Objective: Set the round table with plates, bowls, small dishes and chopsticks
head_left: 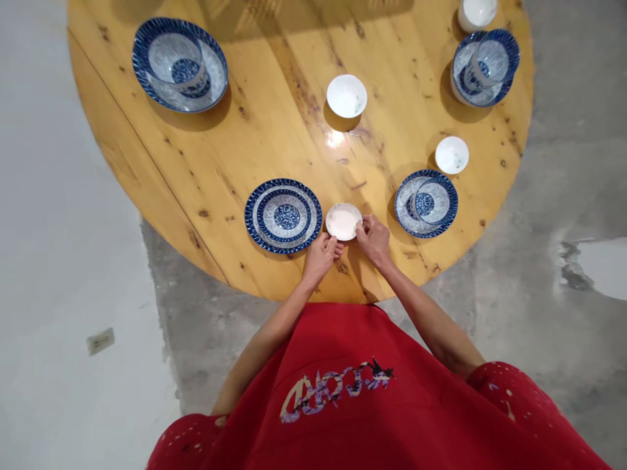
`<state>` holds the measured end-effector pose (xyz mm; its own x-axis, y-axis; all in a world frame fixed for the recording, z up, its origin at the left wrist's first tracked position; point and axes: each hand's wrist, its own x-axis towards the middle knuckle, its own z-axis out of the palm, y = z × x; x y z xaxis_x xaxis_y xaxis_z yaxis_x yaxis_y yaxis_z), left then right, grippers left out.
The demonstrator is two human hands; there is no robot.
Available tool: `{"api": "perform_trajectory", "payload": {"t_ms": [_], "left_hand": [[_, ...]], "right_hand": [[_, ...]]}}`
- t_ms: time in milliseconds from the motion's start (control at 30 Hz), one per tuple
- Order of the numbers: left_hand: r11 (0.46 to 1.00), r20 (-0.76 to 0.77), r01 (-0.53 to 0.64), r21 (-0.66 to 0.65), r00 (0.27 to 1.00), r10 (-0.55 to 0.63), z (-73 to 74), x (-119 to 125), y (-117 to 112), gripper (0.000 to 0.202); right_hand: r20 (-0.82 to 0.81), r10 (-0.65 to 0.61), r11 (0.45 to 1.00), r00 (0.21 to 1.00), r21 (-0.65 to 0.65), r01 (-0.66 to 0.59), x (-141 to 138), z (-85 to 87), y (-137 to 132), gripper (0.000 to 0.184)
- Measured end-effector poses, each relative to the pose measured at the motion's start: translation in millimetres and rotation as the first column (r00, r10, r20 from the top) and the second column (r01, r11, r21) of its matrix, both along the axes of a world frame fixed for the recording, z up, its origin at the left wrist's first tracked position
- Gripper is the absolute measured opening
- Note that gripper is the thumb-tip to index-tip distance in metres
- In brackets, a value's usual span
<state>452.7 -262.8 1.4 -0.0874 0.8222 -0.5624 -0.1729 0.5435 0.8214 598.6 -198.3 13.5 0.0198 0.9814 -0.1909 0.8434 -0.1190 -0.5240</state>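
A small white saucer (343, 220) lies near the front edge of a round wooden table (274, 130). My left hand (321, 256) touches the saucer's near left rim with curled fingers. My right hand (374, 239) pinches its right rim. Both hands rest low on the tabletop. Just left of the saucer sits a blue-patterned plate (283, 215). To the right stands a blue-patterned plate with a small bowl in it (426, 203).
A small white bowl (347, 95) stands mid-table, and another (451, 155) at right. A large blue dish with a bowl inside (179, 63) is far left. A blue bowl set (484, 65) and a white cup (477, 13) are far right. Grey concrete floor surrounds the table.
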Motion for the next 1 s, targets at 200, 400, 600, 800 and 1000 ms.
{"api": "perform_trajectory", "payload": {"t_ms": [200,400,600,800,1000], "left_hand": [[0.999,-0.004,-0.012,-0.045,1.000,0.012,1.4,3,3,0.023],[0.999,0.045,0.009,-0.047,0.999,-0.006,7.5,-1,-9,0.023],[0.981,0.061,-0.152,-0.123,0.985,0.160,16.4,-33,-56,0.031],[0.891,-0.052,-0.454,-0.017,0.890,0.453,12.7,-66,-67,0.038],[0.858,-0.104,-0.512,0.032,0.852,0.512,2.6,-79,-54,0.036]], "right_hand": [[-0.050,0.001,1.000,0.999,0.014,-0.001,3,-1.9,-1,0.033],[-0.171,-0.063,0.998,0.983,0.006,0.065,12,-8.0,-6,0.040],[-0.280,-0.141,0.990,0.950,-0.045,0.134,21,-5.6,-8,0.046],[-0.350,-0.139,0.990,0.926,-0.085,0.117,17,-5.0,-8,0.045],[-0.298,-0.075,0.997,0.952,-0.030,0.070,11,-10.7,-7,0.042]]}}
